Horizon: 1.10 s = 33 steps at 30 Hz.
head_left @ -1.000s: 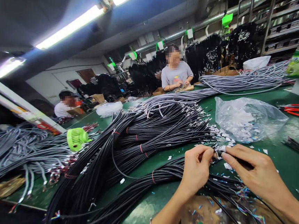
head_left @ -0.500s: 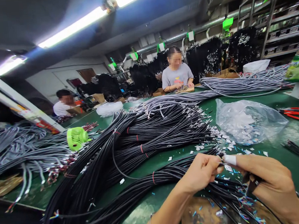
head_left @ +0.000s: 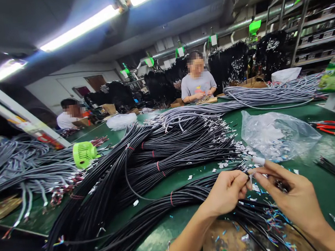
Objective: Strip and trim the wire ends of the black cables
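My left hand (head_left: 227, 192) is closed in a pinch around the end of a black cable, most of which its fingers hide. Fingertip to fingertip with it, my right hand (head_left: 293, 196) pinches a small whitish bit at the cable's stripped end. White tape (head_left: 258, 161) wraps one right finger, and a dark, shiny object (head_left: 282, 185) is tucked in that palm, too hidden to name. Under both hands lie black cables (head_left: 248, 216) with coloured wire ends (head_left: 277, 225) fanned out over a worn board (head_left: 221, 240). A bundle of black cables (head_left: 151, 205), tied in red, runs past my left wrist.
Large black cable bundles (head_left: 158, 149) and grey cables (head_left: 195, 110) cover the green table (head_left: 161, 223). Beyond my hands sit a clear bag of scraps (head_left: 276, 135) and red-handled pliers (head_left: 333, 126). A green fan (head_left: 84, 154) stands left. A person (head_left: 198, 83) works opposite, another (head_left: 68, 114) farther left.
My right hand has turned and opened up its palm, with thumb and index finger now meeting at the cable end. The left hand has stayed nearly in place.
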Motion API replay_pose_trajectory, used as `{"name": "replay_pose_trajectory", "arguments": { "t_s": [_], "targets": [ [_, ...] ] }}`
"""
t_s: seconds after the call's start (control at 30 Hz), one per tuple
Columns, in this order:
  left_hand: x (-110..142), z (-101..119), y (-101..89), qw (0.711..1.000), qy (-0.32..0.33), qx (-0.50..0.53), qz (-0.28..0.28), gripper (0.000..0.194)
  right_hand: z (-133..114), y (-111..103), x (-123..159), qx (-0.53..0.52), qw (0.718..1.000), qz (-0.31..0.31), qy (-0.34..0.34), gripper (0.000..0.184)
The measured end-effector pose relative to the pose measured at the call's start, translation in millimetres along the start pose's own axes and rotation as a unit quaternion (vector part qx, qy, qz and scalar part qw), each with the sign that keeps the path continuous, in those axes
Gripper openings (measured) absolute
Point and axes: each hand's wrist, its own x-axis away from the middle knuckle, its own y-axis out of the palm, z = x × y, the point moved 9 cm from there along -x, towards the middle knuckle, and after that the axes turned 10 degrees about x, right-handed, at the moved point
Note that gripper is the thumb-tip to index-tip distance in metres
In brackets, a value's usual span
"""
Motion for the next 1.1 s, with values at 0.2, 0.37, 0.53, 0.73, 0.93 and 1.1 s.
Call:
{"name": "replay_pose_trajectory", "arguments": {
  "t_s": [0.2,0.37,0.53,0.73,0.93,1.1],
  "targets": [
    [2,3,2.4,0.999,-0.027,0.031,-0.018,0.048,-9,0,-3,-0.039,0.998,-0.032,-0.049,0.029],
    [4,-1,8.7,0.996,-0.052,0.028,-0.061,0.054,-22,-7,7,0.080,0.986,0.041,-0.142,0.027],
    [1,-7,7.7,0.998,-0.052,0.029,-0.036,0.053,-23,-4,12,0.110,0.987,0.053,-0.107,0.017],
    [-3,-9,3.5,0.999,-0.023,0.032,0.014,0.047,9,8,5,-0.001,0.998,0.003,0.068,0.022],
    [2,8,-10.3,0.994,0.046,-0.026,0.095,0.032,26,12,-5,-0.084,0.981,-0.069,0.158,0.024],
    [9,22,-6.1,0.980,0.103,-0.143,0.087,0.016,30,41,5,-0.248,0.910,-0.186,0.277,0.039]
  ]
}}
